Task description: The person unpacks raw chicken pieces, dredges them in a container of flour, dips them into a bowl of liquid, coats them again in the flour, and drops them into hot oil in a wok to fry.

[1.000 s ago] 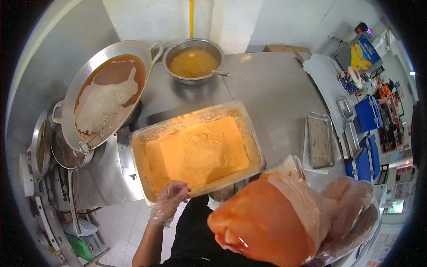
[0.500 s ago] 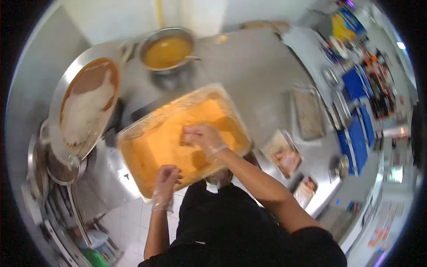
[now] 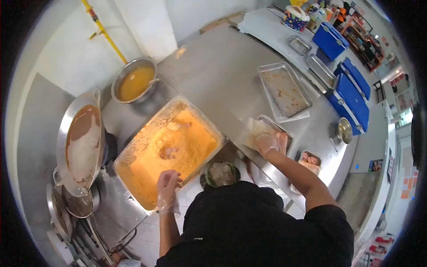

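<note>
My left hand [image 3: 167, 186], in a clear plastic glove, hovers at the near edge of a large tray [image 3: 126, 176] of orange breading. Its fingers are loosely bent and apart, with nothing in them. Partly coated raw meat pieces lie in the breading [image 3: 187, 147]: one meat piece [image 3: 168, 152] near the middle, another [image 3: 179, 126] farther back. My gloved right hand [image 3: 266, 144] reaches into a small metal tray with plastic film [image 3: 252, 129] and raw meat [image 3: 282, 141]. Its fingertips are hard to make out against the film and meat.
On the left, a wide pan [image 3: 62, 133] holds frothy oil, beside strainers [image 3: 79, 202]. A bowl of yellow liquid [image 3: 134, 84] stands near the wall. To the right are a stained flat tray [image 3: 287, 91], another small meat tray [image 3: 310, 159], a metal bowl [image 3: 344, 131] and blue coolers [image 3: 349, 104].
My right hand has left the breading and moved right to the small meat tray. Meat now lies uncovered by my hand in the breading. My left hand stays by the tray; the view has turned.
</note>
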A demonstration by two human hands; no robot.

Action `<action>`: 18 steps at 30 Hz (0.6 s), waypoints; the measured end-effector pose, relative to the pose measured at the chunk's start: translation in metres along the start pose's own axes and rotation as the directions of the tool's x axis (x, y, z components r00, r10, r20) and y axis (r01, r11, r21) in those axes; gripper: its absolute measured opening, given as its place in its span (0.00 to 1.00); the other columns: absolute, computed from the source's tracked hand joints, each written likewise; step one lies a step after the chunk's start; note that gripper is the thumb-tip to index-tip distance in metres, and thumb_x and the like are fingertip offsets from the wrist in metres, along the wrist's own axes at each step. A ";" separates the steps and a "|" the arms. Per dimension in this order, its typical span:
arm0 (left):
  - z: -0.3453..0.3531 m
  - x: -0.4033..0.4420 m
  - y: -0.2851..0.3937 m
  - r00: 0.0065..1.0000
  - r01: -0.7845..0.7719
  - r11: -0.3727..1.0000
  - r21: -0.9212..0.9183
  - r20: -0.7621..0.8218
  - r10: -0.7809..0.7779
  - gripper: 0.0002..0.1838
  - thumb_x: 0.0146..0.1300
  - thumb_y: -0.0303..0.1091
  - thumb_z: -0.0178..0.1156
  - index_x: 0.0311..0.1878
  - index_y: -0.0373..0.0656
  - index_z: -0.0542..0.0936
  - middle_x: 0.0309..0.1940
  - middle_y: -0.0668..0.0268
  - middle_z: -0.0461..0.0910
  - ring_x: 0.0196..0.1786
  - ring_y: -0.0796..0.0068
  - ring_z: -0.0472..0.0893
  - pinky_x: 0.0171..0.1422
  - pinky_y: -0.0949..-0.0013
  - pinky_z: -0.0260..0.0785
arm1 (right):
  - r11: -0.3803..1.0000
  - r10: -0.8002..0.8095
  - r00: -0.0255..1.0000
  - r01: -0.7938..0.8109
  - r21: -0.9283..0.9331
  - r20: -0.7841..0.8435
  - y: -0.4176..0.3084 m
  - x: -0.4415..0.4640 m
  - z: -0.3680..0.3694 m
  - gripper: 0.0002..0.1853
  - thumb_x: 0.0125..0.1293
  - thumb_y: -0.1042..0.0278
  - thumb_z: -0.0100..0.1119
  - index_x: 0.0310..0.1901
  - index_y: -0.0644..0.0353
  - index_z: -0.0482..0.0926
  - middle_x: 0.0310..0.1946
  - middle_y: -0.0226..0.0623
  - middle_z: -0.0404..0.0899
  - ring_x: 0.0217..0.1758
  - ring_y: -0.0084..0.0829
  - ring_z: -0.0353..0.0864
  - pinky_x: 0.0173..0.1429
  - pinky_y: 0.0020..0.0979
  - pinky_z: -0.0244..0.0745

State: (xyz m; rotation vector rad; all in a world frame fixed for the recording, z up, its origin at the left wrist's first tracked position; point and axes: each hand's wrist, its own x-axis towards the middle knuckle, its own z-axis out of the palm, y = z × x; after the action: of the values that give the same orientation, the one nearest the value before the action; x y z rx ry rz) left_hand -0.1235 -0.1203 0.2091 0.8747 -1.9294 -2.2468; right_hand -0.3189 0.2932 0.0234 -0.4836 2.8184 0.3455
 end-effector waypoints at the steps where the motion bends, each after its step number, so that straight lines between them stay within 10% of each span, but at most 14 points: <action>1: 0.004 0.000 -0.001 1.000 -0.007 1.000 -0.007 0.016 0.007 0.10 0.70 0.33 0.62 0.50 0.39 0.77 0.41 0.61 0.82 0.38 0.75 0.81 0.40 0.73 0.73 | 0.999 -0.041 0.999 0.040 0.008 0.008 0.001 0.002 -0.010 0.10 0.61 0.68 0.57 0.36 0.58 0.88 0.39 0.48 0.87 0.45 0.48 0.88 0.51 0.46 0.81; 6: 0.003 -0.004 -0.006 0.999 -0.033 0.999 -0.041 0.038 0.034 0.10 0.71 0.33 0.61 0.51 0.39 0.77 0.41 0.60 0.82 0.37 0.75 0.81 0.40 0.72 0.73 | 0.993 -0.031 0.998 0.037 0.114 -0.060 0.026 0.004 -0.040 0.10 0.62 0.65 0.60 0.37 0.60 0.88 0.37 0.47 0.87 0.40 0.43 0.88 0.45 0.43 0.82; 9: 0.001 -0.013 -0.002 0.999 -0.010 1.000 0.009 -0.040 0.011 0.10 0.71 0.33 0.61 0.50 0.39 0.76 0.41 0.60 0.82 0.36 0.75 0.81 0.39 0.72 0.72 | 0.600 0.164 0.986 -0.112 0.792 0.016 0.036 -0.037 -0.144 0.08 0.60 0.68 0.66 0.37 0.62 0.87 0.35 0.43 0.88 0.37 0.35 0.87 0.43 0.37 0.81; 15: -0.012 -0.019 -0.016 0.994 0.019 0.999 -0.050 -0.109 -0.024 0.10 0.70 0.33 0.62 0.49 0.40 0.77 0.41 0.61 0.83 0.37 0.76 0.81 0.39 0.72 0.72 | 0.101 0.182 0.966 0.168 0.981 -0.184 -0.017 -0.081 -0.279 0.10 0.58 0.71 0.73 0.40 0.64 0.87 0.34 0.35 0.86 0.35 0.22 0.82 0.43 0.26 0.77; 18: -0.023 -0.015 -0.027 0.997 -0.004 0.995 -0.103 -0.083 -0.005 0.09 0.69 0.32 0.64 0.48 0.40 0.78 0.41 0.62 0.83 0.37 0.77 0.81 0.38 0.72 0.72 | 0.160 0.144 0.829 0.519 0.840 -0.540 -0.071 -0.121 -0.365 0.07 0.59 0.73 0.73 0.38 0.63 0.87 0.33 0.38 0.86 0.35 0.27 0.84 0.41 0.30 0.79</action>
State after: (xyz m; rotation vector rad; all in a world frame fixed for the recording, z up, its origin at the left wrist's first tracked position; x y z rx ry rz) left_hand -0.0922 -0.1286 0.1890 0.9393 -1.7610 -2.2493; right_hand -0.2618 0.1635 0.3874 -0.6270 2.5182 -1.9047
